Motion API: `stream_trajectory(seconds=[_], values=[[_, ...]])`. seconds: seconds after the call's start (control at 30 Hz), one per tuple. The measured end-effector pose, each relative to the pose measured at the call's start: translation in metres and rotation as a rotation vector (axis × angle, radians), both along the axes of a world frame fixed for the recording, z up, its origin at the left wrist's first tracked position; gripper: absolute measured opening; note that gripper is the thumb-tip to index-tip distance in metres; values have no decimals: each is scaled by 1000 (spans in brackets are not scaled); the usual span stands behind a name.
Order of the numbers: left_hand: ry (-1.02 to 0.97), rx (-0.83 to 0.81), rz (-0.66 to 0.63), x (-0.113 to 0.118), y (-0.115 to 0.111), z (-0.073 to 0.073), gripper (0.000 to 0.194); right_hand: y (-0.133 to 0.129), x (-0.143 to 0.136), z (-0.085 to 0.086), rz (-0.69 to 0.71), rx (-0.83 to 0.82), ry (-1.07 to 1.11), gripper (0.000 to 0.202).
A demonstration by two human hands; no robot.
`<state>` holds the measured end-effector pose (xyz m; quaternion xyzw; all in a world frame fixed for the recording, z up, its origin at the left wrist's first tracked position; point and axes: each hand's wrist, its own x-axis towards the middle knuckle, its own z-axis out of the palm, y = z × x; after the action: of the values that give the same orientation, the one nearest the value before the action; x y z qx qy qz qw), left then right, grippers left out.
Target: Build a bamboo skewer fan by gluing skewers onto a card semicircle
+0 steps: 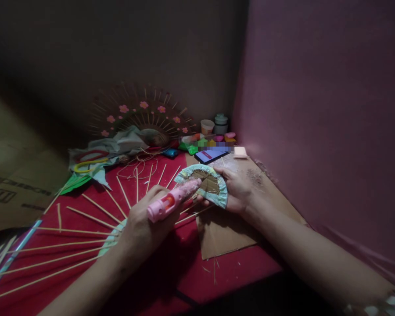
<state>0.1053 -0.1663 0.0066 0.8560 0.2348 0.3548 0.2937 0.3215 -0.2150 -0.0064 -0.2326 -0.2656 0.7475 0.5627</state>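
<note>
My left hand [153,215] is wrapped round a pink glue gun [164,205], its nozzle end over the brown middle of a half-round piece. That half-round cardboard piece [223,189] has a pale green-blue wrapped rim, and my right hand [238,188] grips it at its right side, thumb on top. Under and beside my left hand lies a fan frame of thin bamboo sticks [95,216], spread out from a second pale green band [110,241]. My left hand and forearm hide part of this frame.
A cardboard sheet [227,239] lies on the red table [145,281]. Behind are a phone [210,154], a white block [240,152], a cup [207,127], a jar [220,124] and a flowered fan [145,105]. Scissors [90,166] and cloth lie left; a pink wall [325,109] bounds the right.
</note>
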Motion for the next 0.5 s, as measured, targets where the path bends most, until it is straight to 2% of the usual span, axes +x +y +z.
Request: stream_trajectory(seconds=[0.13, 0.5], values=[[41, 33, -5, -2, 2, -2, 28, 0, -2, -1, 10, 18, -7, 46], [120, 188, 2, 3, -7, 3, 26, -2, -11, -6, -6, -50, 16, 49]])
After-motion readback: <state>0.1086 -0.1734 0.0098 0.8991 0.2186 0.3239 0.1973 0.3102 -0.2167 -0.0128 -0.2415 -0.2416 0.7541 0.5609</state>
